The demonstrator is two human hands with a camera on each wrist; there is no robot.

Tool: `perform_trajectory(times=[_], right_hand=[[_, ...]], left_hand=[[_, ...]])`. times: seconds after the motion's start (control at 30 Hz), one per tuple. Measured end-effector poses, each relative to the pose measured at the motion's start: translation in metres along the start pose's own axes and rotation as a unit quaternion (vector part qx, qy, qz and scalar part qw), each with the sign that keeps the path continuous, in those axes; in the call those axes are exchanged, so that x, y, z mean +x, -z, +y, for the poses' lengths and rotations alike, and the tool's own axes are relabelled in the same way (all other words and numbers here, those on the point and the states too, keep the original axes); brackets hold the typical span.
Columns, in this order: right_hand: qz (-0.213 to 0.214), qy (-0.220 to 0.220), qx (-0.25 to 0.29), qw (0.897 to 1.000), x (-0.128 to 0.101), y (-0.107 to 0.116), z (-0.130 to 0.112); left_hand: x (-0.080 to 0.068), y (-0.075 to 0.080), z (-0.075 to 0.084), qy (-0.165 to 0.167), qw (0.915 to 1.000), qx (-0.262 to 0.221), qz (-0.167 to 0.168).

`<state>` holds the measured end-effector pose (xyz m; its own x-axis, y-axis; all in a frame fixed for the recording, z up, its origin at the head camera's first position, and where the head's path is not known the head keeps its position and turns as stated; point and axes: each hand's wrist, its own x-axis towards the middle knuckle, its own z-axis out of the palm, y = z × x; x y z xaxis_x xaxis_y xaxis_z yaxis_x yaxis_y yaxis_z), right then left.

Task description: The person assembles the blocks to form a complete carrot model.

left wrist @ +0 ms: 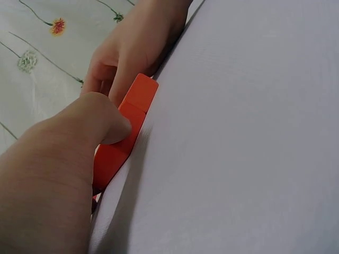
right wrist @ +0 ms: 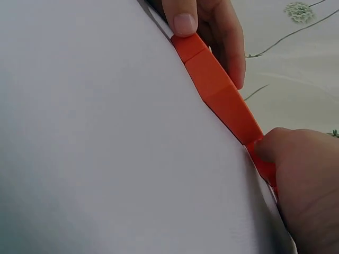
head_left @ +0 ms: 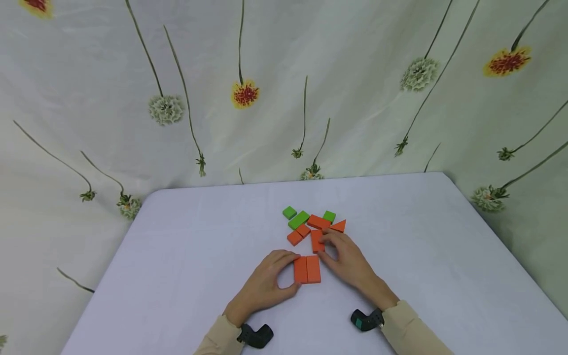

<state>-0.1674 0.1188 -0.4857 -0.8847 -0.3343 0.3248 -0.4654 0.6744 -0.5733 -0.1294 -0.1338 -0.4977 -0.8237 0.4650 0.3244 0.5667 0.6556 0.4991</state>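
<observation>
Two orange rectangular blocks lie side by side, long edges together: a left block (head_left: 300, 270) and a right block (head_left: 313, 269). My left hand (head_left: 268, 276) holds the left one, thumb at its near end and fingertips at its far end. Just beyond this pair, a third orange rectangular block (head_left: 316, 242) is pinched lengthwise by my right hand (head_left: 350, 261), whose fingers partly cover it. In the left wrist view my left thumb (left wrist: 114, 124) presses against the orange side. The right wrist view shows my right thumb (right wrist: 273, 144) low at the block's end.
Behind the hands are two small orange blocks (head_left: 299, 234), another orange block (head_left: 318, 222) and an orange triangle (head_left: 339, 226). Several green blocks (head_left: 299, 220) lie around them. The white table (head_left: 199, 236) meets a flower-printed curtain (head_left: 275, 138) at its far edge.
</observation>
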Motion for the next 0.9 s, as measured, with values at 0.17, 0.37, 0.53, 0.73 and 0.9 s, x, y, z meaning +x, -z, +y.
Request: perform_trajectory(times=[0.17,0.37,0.53,0.73,0.9], right_hand=[[-0.002,0.028,-0.014,1.000,0.000,0.004,0.006],[-0.011,0.035,0.011,0.999,-0.001,0.008,0.015],[-0.016,0.007,0.062,0.998,-0.001,0.012,0.022],[-0.064,-0.002,0.089,0.994,-0.004,0.023,0.025],[-0.129,0.011,0.106,0.986,-0.007,0.030,0.026]], left_hand=[[0.001,0.000,0.001,0.006,1.0000,0.001,-0.002],[0.001,0.000,0.001,0.007,1.0000,-0.002,-0.004],[0.001,0.000,0.000,0.003,1.0000,-0.001,-0.002],[0.001,-0.001,0.001,0.006,1.0000,0.003,-0.003],[-0.001,0.000,0.002,0.008,1.0000,0.002,-0.003]])
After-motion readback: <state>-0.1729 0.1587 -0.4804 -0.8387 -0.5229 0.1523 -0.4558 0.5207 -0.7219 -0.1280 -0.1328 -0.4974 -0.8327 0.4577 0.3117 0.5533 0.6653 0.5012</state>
